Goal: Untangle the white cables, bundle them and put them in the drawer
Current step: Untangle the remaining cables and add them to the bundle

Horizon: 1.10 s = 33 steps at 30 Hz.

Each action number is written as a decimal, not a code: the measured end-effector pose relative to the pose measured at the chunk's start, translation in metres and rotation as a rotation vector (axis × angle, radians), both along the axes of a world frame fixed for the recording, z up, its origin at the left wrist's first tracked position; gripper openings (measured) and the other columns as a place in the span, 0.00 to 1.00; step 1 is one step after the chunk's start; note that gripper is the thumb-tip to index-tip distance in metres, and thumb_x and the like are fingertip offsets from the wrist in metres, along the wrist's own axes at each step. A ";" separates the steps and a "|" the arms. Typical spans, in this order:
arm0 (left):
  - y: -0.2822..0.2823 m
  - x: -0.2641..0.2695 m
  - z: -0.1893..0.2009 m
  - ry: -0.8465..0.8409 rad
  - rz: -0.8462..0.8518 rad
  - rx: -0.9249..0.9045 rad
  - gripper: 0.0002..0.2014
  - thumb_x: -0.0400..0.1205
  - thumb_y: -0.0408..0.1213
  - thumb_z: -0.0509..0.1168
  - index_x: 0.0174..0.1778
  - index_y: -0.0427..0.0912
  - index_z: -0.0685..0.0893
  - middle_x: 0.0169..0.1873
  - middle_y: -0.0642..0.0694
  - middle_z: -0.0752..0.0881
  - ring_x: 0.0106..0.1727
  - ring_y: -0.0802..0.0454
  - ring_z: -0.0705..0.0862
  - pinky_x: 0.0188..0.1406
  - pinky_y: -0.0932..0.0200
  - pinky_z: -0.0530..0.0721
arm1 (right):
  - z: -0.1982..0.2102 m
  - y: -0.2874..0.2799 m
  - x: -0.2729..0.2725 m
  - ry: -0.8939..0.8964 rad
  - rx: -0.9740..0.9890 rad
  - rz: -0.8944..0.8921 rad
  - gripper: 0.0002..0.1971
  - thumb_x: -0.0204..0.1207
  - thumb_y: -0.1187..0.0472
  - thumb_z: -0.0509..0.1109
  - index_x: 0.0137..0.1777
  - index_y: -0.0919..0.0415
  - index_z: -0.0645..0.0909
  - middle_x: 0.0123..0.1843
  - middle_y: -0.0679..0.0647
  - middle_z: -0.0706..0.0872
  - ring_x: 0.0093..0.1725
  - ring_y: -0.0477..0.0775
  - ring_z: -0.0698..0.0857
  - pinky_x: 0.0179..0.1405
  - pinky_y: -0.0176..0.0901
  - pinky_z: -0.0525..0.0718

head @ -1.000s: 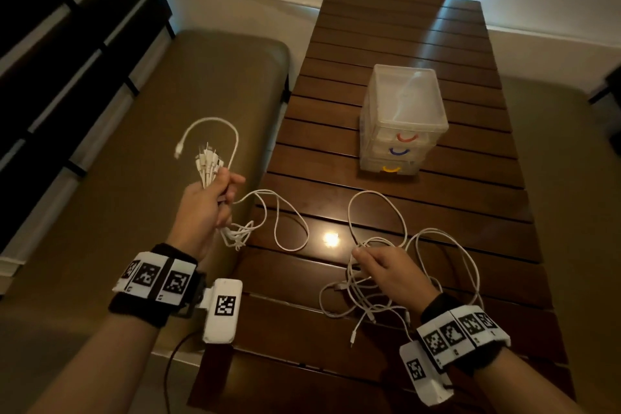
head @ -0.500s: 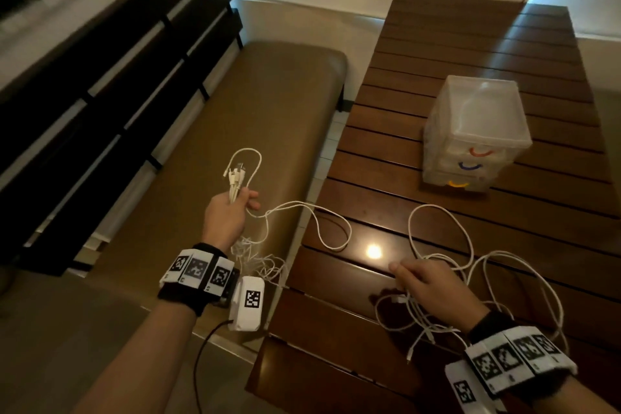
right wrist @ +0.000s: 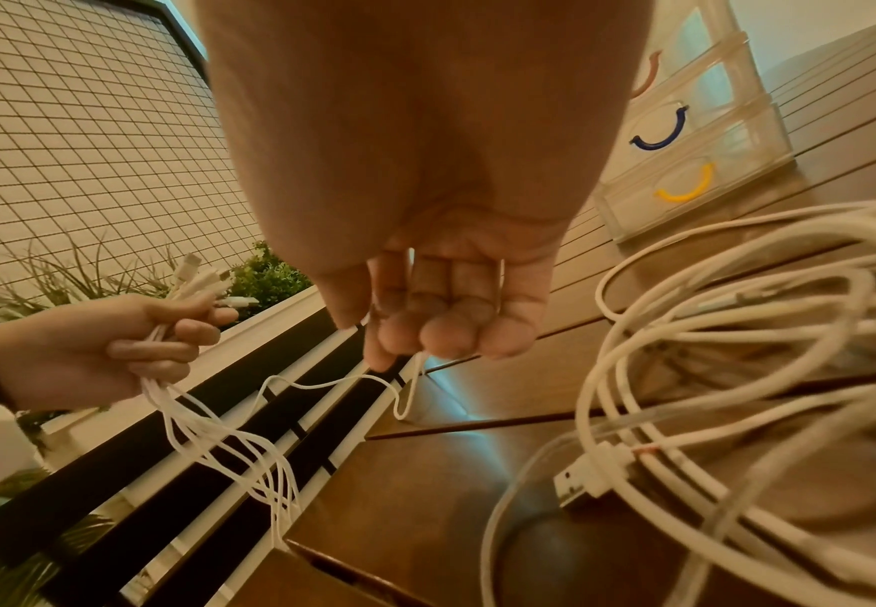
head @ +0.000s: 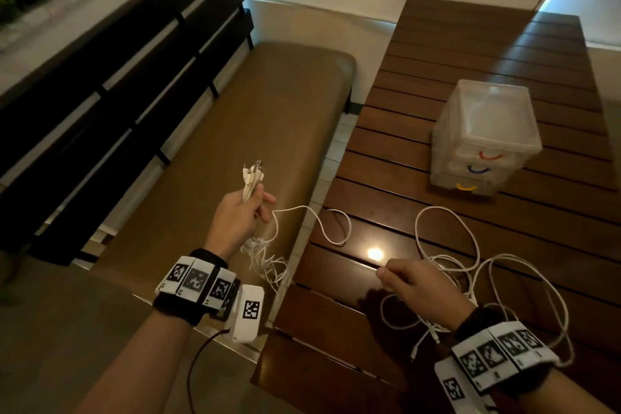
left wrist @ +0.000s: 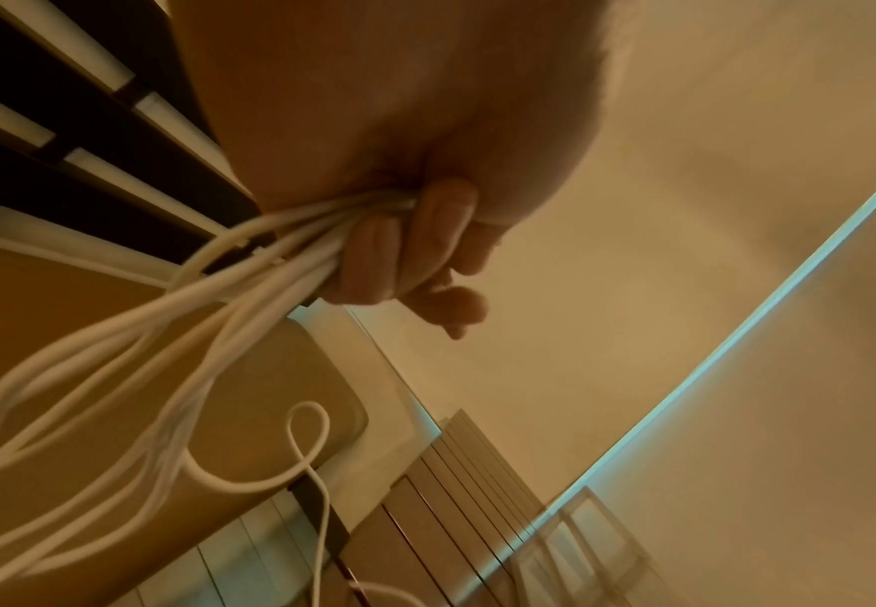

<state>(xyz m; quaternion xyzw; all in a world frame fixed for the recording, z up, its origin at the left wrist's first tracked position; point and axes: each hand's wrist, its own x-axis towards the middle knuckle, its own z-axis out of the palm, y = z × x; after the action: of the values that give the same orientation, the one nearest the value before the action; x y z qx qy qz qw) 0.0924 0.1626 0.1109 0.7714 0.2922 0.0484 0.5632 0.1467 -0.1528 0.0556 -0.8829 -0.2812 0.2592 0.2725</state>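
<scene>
My left hand (head: 242,216) is held over the bench and grips a bunch of white cable ends (head: 252,175), plugs pointing up. In the left wrist view the gripped cables (left wrist: 249,267) run out of my curled fingers (left wrist: 425,246) and hang below in loose loops (head: 268,265). One thin cable (head: 331,235) trails from that hand onto the table toward my right hand (head: 411,284). The right hand's curled fingers (right wrist: 451,328) hold that thin cable (right wrist: 407,386) just above the table. A loose tangle of white cables (head: 470,265) lies under and beside that hand. The clear drawer unit (head: 484,138) stands farther back, its drawers closed.
The dark slatted wooden table (head: 470,60) has its left edge close to the hanging cables. A brown padded bench (head: 235,118) with a black slatted back (head: 117,94) runs along the left. A USB plug (right wrist: 581,480) lies in the tangle.
The cable loop that stood above my left hand's bunch has been drawn in, leaving only plugs. My right hand has lifted off the tangle and shifted left. The view has swung left.
</scene>
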 end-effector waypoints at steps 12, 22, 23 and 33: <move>-0.099 0.001 -0.013 -0.006 -0.256 -0.250 0.22 0.88 0.45 0.54 0.43 0.30 0.84 0.23 0.46 0.71 0.19 0.58 0.65 0.17 0.69 0.62 | 0.007 -0.025 0.003 -0.046 -0.165 -0.158 0.10 0.82 0.55 0.65 0.54 0.56 0.86 0.50 0.52 0.90 0.52 0.53 0.86 0.48 0.43 0.79; -0.102 -0.001 0.002 -0.015 -0.189 -0.325 0.22 0.88 0.43 0.54 0.43 0.28 0.82 0.21 0.48 0.68 0.17 0.60 0.63 0.14 0.70 0.62 | -0.022 0.102 0.059 -0.008 -0.298 -0.223 0.16 0.84 0.52 0.64 0.56 0.67 0.82 0.57 0.65 0.86 0.58 0.67 0.84 0.46 0.49 0.79; -0.100 -0.001 0.002 -0.014 -0.185 -0.323 0.22 0.88 0.43 0.54 0.42 0.29 0.82 0.21 0.49 0.68 0.17 0.60 0.63 0.15 0.70 0.62 | -0.023 0.109 0.060 -0.017 -0.314 -0.228 0.13 0.85 0.56 0.63 0.57 0.67 0.81 0.59 0.66 0.85 0.59 0.67 0.84 0.47 0.50 0.80; -0.085 -0.009 -0.007 -0.013 -0.130 -0.262 0.22 0.88 0.48 0.54 0.40 0.35 0.84 0.21 0.51 0.70 0.20 0.58 0.64 0.19 0.65 0.61 | -0.020 0.145 0.078 0.136 0.112 -0.164 0.23 0.84 0.57 0.66 0.79 0.50 0.72 0.63 0.56 0.87 0.56 0.56 0.88 0.62 0.48 0.83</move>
<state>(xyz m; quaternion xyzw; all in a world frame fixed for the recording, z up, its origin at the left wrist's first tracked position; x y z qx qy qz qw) 0.0830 0.0773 0.1036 0.7082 0.2419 -0.0219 0.6629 0.2252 -0.0076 0.0356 -0.8667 -0.2031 0.2792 0.3600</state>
